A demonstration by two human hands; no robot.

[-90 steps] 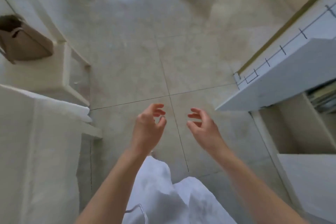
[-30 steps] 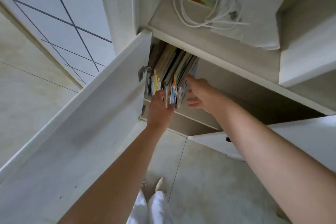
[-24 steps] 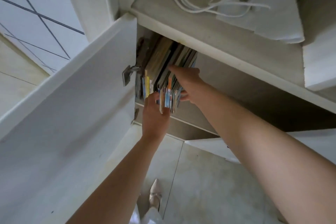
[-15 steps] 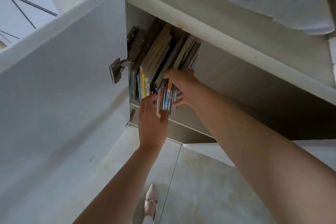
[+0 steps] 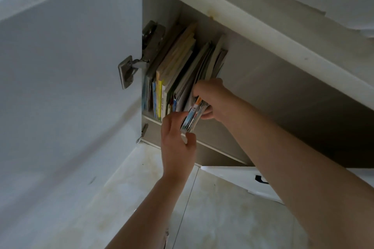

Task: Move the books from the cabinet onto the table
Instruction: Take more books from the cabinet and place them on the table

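Right hand (image 5: 214, 99) grips thin glossy book bundle (image 5: 193, 116); left hand (image 5: 176, 143) fingers pinch its base.

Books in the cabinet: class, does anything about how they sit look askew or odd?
Yes. The books in the cabinet lean rather than stand upright. The bundle of thin books gripped by the right hand and left hand sticks out past the shelf edge, angled away from the rest.
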